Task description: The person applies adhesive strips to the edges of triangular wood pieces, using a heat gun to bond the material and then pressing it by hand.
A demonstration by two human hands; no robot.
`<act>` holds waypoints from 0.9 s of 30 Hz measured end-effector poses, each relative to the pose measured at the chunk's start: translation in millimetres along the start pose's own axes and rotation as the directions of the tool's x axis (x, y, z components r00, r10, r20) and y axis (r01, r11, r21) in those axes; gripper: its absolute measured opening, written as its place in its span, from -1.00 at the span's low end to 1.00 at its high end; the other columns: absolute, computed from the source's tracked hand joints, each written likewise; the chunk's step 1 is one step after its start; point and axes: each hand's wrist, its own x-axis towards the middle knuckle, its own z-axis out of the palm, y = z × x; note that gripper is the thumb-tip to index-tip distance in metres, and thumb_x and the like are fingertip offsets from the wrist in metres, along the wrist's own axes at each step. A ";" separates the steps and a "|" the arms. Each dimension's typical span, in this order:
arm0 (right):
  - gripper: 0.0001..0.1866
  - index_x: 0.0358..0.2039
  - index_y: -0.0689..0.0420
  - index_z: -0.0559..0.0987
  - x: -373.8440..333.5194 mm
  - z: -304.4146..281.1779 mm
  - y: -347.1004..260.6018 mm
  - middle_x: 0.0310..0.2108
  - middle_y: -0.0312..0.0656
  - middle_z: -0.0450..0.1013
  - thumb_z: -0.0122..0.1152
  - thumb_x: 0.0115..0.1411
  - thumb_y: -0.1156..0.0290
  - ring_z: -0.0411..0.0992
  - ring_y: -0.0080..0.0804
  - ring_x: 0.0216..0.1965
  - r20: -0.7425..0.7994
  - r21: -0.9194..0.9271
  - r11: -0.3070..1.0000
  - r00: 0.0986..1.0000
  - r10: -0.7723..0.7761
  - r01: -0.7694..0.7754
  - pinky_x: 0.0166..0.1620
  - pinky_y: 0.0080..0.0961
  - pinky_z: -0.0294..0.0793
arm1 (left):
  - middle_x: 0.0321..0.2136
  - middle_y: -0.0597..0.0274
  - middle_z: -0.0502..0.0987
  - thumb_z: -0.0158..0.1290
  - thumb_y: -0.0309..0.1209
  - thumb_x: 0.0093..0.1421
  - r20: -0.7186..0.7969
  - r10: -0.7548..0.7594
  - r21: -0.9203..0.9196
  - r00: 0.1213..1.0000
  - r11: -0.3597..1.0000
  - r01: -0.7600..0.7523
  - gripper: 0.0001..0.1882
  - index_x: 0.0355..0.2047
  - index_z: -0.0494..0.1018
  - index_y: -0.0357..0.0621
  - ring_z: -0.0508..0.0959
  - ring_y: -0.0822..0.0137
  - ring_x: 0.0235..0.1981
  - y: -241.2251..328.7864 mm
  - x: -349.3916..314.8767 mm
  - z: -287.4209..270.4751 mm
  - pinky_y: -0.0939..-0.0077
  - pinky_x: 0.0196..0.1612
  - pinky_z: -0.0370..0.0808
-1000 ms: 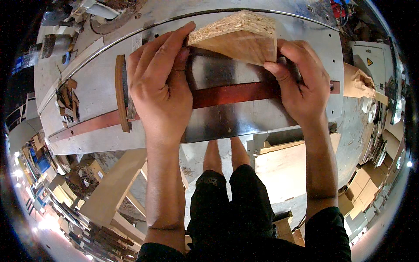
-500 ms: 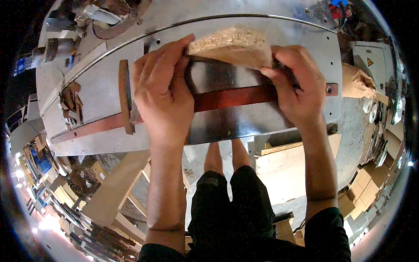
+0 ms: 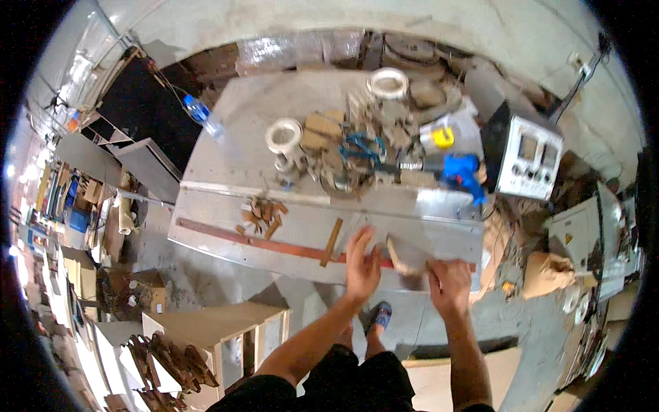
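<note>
My right hand (image 3: 451, 285) grips one end of a small chipboard piece (image 3: 406, 259), which is tilted and somewhat blurred above the metal table (image 3: 429, 237). My left hand (image 3: 362, 266) is apart from it on the left, holding nothing, fingers raised and spread. Beneath both hands a long reddish-brown strip (image 3: 292, 248) runs along the near side of the tabletop. A short wooden stick (image 3: 331, 242) lies across this strip, just left of my left hand. Farther left sits a heap of small wood offcuts (image 3: 264, 216).
Toward the back of the table are a blue power drill (image 3: 463, 172), a yellow tape measure (image 3: 443, 137), white rolls (image 3: 283, 135) and scraps. A control box (image 3: 530, 159) stands at the right, a water bottle (image 3: 197, 108) at the far left. A wooden frame (image 3: 220, 323) is below left.
My left hand has let go of the chipboard piece and opened. My right hand still holds it, now lower and to the right. The view has swung up, showing the table's far side.
</note>
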 end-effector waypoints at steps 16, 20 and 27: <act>-0.51 0.20 -0.05 0.56 84.1 -95.6 -114.3 0.23 -0.11 0.45 0.31 0.25 0.23 0.36 -0.14 0.27 0.058 0.632 0.775 0.998 -0.020 -0.021 0.31 -0.09 0.27 | -0.08 0.22 0.60 0.13 -0.33 0.41 0.525 -0.380 -0.511 0.761 0.575 0.639 -0.56 0.20 0.37 -0.28 0.57 0.37 -0.08 159.9 74.1 -167.5 0.42 0.04 0.53; -0.36 0.38 0.11 0.35 139.7 -101.8 -120.3 0.33 -0.09 0.33 0.00 0.45 -0.02 0.26 -0.20 0.35 0.453 0.875 0.282 0.872 -0.187 -0.394 0.38 -0.10 0.17 | -0.09 0.29 0.57 0.13 -0.28 0.42 0.552 -0.322 -0.430 0.769 0.680 0.594 -0.52 0.23 0.36 -0.29 0.51 0.48 -0.12 180.4 75.1 -187.6 0.53 -0.07 0.48; -0.25 0.42 0.30 0.22 139.5 -97.8 -127.5 0.35 0.00 0.30 0.07 0.41 0.05 0.30 -0.25 0.35 0.558 0.723 -0.165 0.708 -0.433 -0.670 0.38 -0.30 0.22 | -0.25 0.36 0.55 0.14 -0.27 0.42 0.586 -0.220 -0.405 0.780 0.754 0.517 -0.63 0.06 0.44 -0.30 0.46 0.50 -0.26 220.0 86.1 -161.4 0.59 -0.15 0.41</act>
